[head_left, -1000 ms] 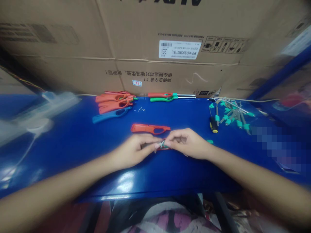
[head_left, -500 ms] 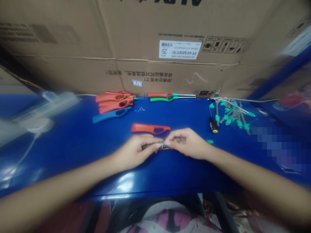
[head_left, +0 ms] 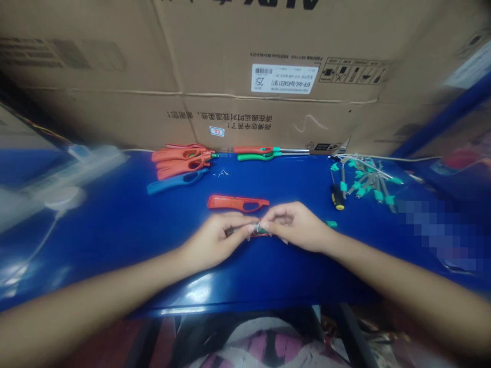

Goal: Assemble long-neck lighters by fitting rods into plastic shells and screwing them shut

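Note:
Near the middle of the blue table, my left hand [head_left: 218, 236] is closed round the handle of an opened red lighter [head_left: 262, 234], a long-necked kind, which is mostly covered by my fingers. My right hand [head_left: 293, 225] pinches at its inner parts from the other side; a thin pale wire and a bit of green show between the fingertips. A green tip [head_left: 331, 224] pokes out past my right hand. Just beyond both hands lies a loose red lighter shell half [head_left: 238, 203] with an oval hole.
Red and blue handle shells [head_left: 176, 179] are piled at the back left, with small screws [head_left: 221, 174] beside them. Two lighters [head_left: 268, 153] lie by the cardboard box [head_left: 192, 61]. A screwdriver [head_left: 337, 198] and metal nozzle tubes [head_left: 368, 179] are at right, a power strip [head_left: 72, 168] at left.
My fingertips have shifted very slightly at the lighter's inner parts, and the pale wire between them shows a little more clearly. Everything else stays in place.

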{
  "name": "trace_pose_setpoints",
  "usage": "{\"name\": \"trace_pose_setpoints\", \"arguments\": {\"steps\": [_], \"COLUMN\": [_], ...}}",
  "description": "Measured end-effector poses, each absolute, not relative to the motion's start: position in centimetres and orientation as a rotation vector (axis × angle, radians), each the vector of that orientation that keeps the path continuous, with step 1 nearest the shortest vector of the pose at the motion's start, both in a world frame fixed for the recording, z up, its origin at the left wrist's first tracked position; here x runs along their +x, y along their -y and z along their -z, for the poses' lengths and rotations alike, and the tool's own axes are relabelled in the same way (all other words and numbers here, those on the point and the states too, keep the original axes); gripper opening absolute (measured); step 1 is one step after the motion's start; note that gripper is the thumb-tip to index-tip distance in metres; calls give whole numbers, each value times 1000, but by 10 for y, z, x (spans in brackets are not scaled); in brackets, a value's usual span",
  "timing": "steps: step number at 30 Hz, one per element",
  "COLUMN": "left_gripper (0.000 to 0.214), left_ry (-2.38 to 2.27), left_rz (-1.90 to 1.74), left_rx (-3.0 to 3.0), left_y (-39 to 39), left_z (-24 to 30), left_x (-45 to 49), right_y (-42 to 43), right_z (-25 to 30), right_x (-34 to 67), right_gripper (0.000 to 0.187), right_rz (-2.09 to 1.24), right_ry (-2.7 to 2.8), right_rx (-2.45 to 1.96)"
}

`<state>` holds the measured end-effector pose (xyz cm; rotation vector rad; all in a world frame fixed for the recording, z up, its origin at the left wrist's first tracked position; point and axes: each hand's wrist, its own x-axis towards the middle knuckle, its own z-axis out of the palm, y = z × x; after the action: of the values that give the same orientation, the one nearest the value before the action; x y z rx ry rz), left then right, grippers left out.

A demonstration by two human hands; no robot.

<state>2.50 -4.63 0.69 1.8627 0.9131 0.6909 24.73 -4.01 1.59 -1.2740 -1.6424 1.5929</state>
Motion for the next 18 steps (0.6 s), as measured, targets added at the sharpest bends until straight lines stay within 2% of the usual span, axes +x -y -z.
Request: {"name": "trace_pose_setpoints", "arguments": {"steps": [12, 18], "left_gripper": [30, 27], "left_ry": [-939, -981], "left_rz": [-720, -709], "left_rx": [1874, 1938], "left_y": [43, 40], "left_z": [-5, -2], "left_x": [22, 18], "right_y": [39, 36], "right_z": [-19, -22], "right_x": [247, 251], "right_gripper": [30, 33], "right_rz": [-1597, -1623], "right_ry": [1621, 1554], "right_rx": [-1253, -1269]}}
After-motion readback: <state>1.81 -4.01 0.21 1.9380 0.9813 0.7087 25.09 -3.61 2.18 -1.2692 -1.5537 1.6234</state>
